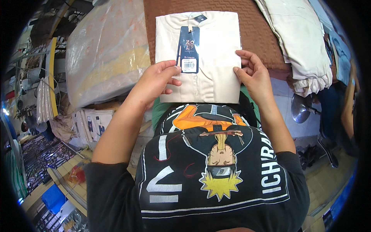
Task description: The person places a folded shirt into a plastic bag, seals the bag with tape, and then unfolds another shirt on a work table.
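"Where's the shirt just now?"

"Your folded cream shirt (218,58) is at the near edge of the brown surface (251,27), collar toward the far edge, hem just ahead of your black T-shirt (251,201). I can't tell how much of the shirt actually rests on the surface."

"And my hands?"

"Your right hand (256,80) is grasping the shirt's right edge, thumb laid over the front, the other fingers bent at the side. Your left hand (154,80) reaches over the left edge, fingers loosely curled against the front; whether they grip anything, I can't tell."

"Is that one near the tag?"

"Yes, you have its fingertips just beside the lower end of the dark blue tag (191,36), which hangs from the neck on a cord and lies flat down the front."

"What's around me?"

"Along the surface's left edge you have a plastic-covered pile (104,46); cream garments (299,42) lie along its right edge, their gathered ends hanging past the near right corner."
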Demonstrator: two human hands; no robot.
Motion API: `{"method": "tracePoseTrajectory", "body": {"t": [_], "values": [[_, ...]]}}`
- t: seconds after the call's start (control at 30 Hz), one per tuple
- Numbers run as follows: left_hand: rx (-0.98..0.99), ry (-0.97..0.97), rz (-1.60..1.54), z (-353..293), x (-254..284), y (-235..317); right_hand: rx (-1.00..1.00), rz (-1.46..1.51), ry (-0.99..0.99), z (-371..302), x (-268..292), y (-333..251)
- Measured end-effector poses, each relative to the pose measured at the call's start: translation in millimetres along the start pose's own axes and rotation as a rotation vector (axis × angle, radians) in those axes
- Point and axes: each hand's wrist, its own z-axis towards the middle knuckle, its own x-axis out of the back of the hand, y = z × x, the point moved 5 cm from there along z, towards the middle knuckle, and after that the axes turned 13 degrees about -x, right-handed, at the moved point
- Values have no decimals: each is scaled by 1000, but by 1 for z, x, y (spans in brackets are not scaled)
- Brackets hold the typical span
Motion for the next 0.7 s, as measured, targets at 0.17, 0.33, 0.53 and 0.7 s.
{"method": "tracePoseTrajectory", "body": {"t": [0.17,0.33,0.53,0.7], "values": [[48,-19,-41,15,5,-10,23,23,-1,0,-2,0],[46,-27,33,11,0,-2,28,7,-26,3,-3,6],[-31,8,245,9,8,-2,20,12,-34,2,-2,3],[-36,-98,166,10,-1,0,25,16,-47,3,-4,2]]}}
